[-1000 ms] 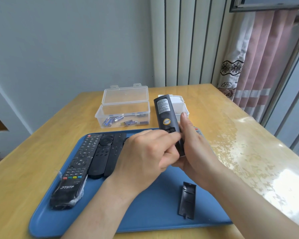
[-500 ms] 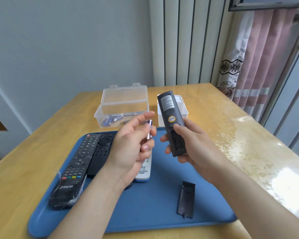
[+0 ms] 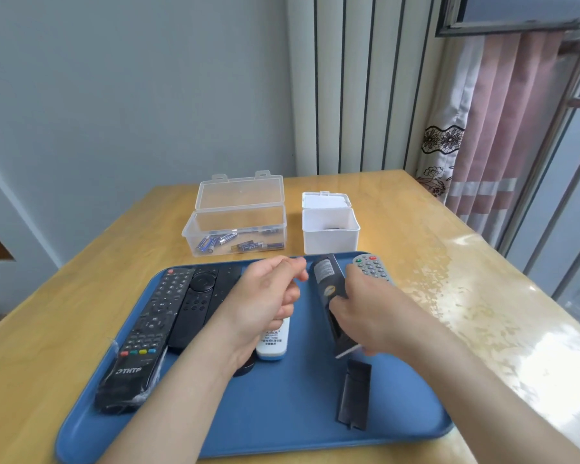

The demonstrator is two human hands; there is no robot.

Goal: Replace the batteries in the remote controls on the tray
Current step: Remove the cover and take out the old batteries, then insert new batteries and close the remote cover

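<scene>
Gripping the black remote [image 3: 326, 277] at mid-body above the tray [image 3: 282, 413], the right hand [image 3: 369, 313] wrapped its fingers round it; seemingly light, rigid and slick, it was best held by its long edges. Left hand [image 3: 265, 296] curled, contents indiscernible.

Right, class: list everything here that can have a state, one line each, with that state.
clear box: lid open, batteries inside
white box: lid open
black remote: back facing up, gripped by right hand
battery cover: off, lying loose on tray
left hand: fingers curled, contents unclear
</scene>
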